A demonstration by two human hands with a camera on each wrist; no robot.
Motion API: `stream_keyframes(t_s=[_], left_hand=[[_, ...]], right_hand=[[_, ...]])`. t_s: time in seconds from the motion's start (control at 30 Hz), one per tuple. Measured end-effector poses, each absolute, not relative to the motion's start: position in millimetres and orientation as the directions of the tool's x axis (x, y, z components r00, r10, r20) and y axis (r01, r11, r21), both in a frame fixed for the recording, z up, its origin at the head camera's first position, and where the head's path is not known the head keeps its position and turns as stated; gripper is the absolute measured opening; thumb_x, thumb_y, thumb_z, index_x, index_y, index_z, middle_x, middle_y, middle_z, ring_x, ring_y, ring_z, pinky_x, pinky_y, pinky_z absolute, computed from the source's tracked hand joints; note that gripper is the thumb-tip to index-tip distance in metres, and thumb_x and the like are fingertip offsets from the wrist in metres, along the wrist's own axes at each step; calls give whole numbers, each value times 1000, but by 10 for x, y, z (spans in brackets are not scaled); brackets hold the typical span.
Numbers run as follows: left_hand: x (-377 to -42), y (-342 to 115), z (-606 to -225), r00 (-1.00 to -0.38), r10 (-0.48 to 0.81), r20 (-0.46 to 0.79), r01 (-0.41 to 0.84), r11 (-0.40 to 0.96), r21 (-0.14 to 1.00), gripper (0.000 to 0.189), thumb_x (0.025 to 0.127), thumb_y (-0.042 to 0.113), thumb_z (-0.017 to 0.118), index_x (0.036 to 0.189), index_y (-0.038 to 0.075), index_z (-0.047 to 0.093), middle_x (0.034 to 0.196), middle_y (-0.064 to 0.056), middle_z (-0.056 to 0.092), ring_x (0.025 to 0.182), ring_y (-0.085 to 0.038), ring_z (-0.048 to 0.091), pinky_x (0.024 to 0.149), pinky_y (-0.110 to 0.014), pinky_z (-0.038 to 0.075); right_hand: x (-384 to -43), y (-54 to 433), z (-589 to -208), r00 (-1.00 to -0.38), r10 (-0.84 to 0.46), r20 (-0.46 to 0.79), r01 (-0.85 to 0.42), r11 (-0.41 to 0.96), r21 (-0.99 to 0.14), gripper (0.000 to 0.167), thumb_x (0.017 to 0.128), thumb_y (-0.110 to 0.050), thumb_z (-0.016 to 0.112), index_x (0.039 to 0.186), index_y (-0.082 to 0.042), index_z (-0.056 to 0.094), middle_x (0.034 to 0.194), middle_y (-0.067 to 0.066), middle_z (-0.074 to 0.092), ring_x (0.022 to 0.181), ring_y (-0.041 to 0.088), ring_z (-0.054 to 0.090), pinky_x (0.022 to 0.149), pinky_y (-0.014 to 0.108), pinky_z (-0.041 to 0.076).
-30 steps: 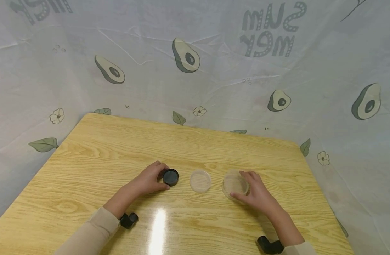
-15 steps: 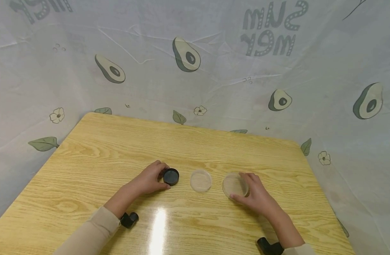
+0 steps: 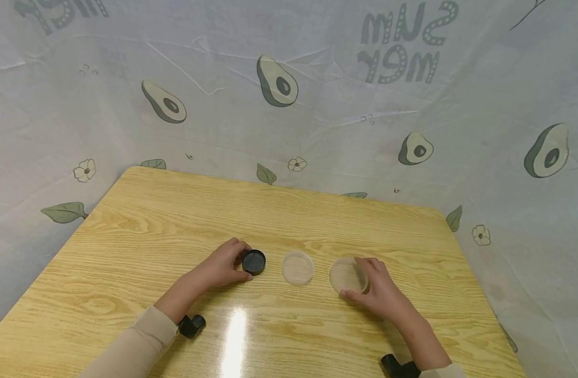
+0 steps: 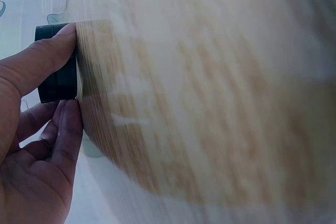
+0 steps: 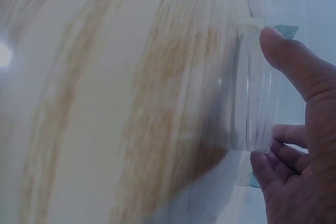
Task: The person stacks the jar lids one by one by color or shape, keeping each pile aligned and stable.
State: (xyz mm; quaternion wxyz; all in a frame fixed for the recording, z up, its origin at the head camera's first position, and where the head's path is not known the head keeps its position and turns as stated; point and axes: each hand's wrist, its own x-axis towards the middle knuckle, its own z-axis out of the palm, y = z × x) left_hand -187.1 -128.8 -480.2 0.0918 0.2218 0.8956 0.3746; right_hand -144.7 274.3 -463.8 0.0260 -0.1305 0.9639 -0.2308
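A short black round container (image 3: 254, 262) stands on the wooden table, its raised rim uppermost. My left hand (image 3: 224, 264) holds it from the left, thumb on the near side and fingers on the far side. In the left wrist view the black container (image 4: 59, 77) has its base right at the tabletop. At the right, my right hand (image 3: 380, 286) grips a wide clear round dish (image 3: 346, 275) between thumb and fingertips. Stacked clear rims show on that dish (image 5: 252, 98) in the right wrist view. Between the hands lies a smaller clear round dish (image 3: 297, 268), touched by neither.
The wood-grain table (image 3: 270, 215) ends at the back against a pale curtain (image 3: 213, 131) printed with avocados and leaves. A black wrist camera (image 3: 191, 326) is on the left wrist, and another black camera (image 3: 399, 366) is on the right.
The clear dish under my right hand showed two offset outlines a second ago; its upper part has come down and the outlines now line up. My left hand and black container stay put.
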Motion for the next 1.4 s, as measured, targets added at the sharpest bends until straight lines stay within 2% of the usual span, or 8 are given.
stream_keyframes(t_s=[0.93,1.4], left_hand=[[-1867,-1281,-4806,-887,462,0,328,628,706,50,83,19,90,124,3,66,107,-8,60,95,-16,57,87,-38,50],[-1859,-1271,-4808,-888,460,5,329,629,704,50,83,19,90,123,3,66,108,-9,60,96,-17,59,87,-37,51]], right_hand=[[-1448,2749,-4637,-963,-268,6,-242,860,-449,96,82,-48,88,150,6,48,138,25,53,132,46,49,98,63,53],[-1434,2761,-4663,-967,-256,-15,-221,861,-457,99,82,-51,87,152,6,46,140,25,52,134,46,47,101,65,51]])
